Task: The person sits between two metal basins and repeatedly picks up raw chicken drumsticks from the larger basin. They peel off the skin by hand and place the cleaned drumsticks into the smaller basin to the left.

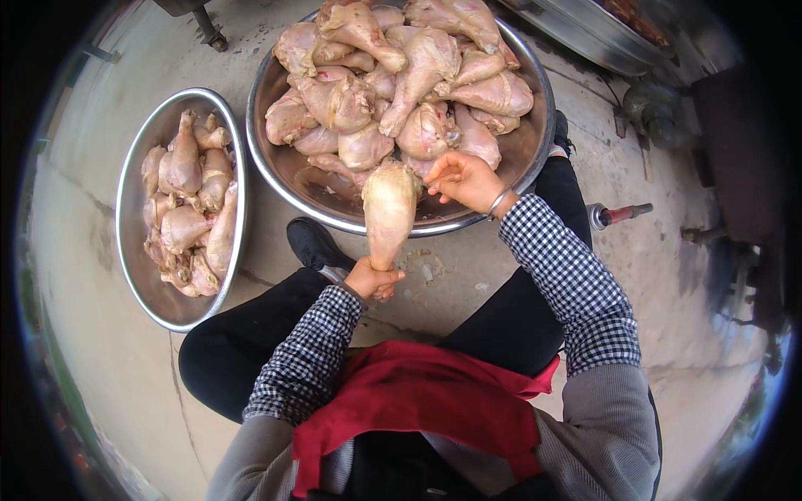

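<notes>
My left hand [373, 278] is closed round the thin end of a pale raw poultry drumstick [390, 209], whose thick end points up and away from me. Just right of that thick end is my right hand [464, 181], fingers curled and tips drawn together. Whether something small is pinched there I cannot make out. Beyond both hands stands a large round metal basin [326, 219], heaped with raw drumsticks [428, 75]. The held drumstick overlaps its near rim in view.
At the left a smaller metal basin [127, 246] holds more drumsticks [185, 221]. A red-handled tool [622, 215] lies on the concrete floor to the right. Another metal vessel [585, 33] is at the upper right, and a caster wheel [217, 40] at the top left.
</notes>
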Demonstrator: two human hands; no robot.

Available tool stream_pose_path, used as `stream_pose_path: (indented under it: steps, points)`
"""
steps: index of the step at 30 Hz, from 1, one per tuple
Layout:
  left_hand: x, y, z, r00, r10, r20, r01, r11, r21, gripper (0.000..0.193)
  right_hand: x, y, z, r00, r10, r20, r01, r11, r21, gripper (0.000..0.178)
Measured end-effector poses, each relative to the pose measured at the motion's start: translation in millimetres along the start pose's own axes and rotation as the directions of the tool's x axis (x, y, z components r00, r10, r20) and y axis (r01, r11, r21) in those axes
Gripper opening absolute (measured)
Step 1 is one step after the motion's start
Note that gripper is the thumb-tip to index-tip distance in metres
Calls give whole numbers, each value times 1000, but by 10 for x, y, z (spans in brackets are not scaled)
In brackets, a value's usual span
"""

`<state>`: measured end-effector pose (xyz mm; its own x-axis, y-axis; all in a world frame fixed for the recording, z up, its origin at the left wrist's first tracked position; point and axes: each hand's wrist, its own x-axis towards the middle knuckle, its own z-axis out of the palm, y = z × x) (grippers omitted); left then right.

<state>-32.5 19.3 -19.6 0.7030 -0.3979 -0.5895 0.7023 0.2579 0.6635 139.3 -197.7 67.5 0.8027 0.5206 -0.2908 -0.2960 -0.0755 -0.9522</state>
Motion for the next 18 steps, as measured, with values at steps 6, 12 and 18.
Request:
stream_pose_path:
  steps: [6, 12, 18]
  points:
    - [11, 36, 67, 1000, -2, 20, 3, 998, -68, 30, -132, 300, 301, 994, -105, 19, 106, 960, -259, 11]
    - [14, 1, 24, 1000, 8, -20, -9, 999, -35, 23, -137, 248, 470, 969, -245, -41, 211, 898, -386, 12]
    - [16, -3, 42, 998, 28, -64, -24, 998, 66, 28, -124, 245, 459, 919, -393, 35, 335, 731, -594, 13]
